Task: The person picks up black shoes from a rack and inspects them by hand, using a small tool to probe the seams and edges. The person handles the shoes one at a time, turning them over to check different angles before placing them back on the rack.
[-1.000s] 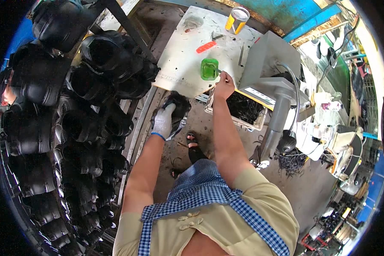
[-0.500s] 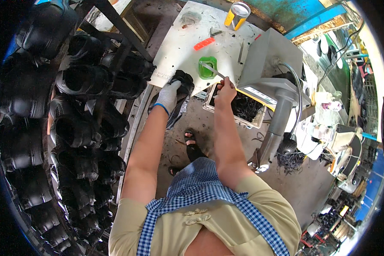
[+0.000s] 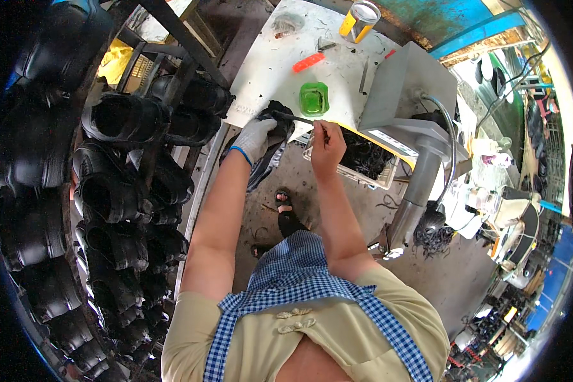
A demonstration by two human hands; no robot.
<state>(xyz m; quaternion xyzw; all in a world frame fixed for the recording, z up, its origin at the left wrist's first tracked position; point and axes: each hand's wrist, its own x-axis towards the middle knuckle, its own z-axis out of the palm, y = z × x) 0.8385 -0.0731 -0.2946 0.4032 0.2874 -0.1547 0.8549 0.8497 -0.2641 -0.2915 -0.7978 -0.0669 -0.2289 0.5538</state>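
My left hand (image 3: pixel 256 140), in a white glove with a blue band at the wrist, grips a black shoe upper (image 3: pixel 282 130) at the near left edge of the white table (image 3: pixel 251 83). Bare, my right hand (image 3: pixel 328 148) pinches a thin flat stick (image 3: pixel 299 119). Its far end reaches the top of the shoe upper, close to my left fingers; whether the tip has bristles cannot be made out. Just beyond sits a green dish (image 3: pixel 304 100) with a dark green shine inside.
An orange strip (image 3: pixel 308 62) and an open yellow-and-white can (image 3: pixel 361 20) are farther back on the table. A grey machine (image 3: pixel 398 89) stands at right, above a crate (image 3: pixel 386 184) of black scraps. Racks of black shoes (image 3: pixel 122 119) fill the left side.
My right hand has brought the stick out of the green dish, leftward and nearer, onto the shoe upper. The left hand keeps its grip almost in place.
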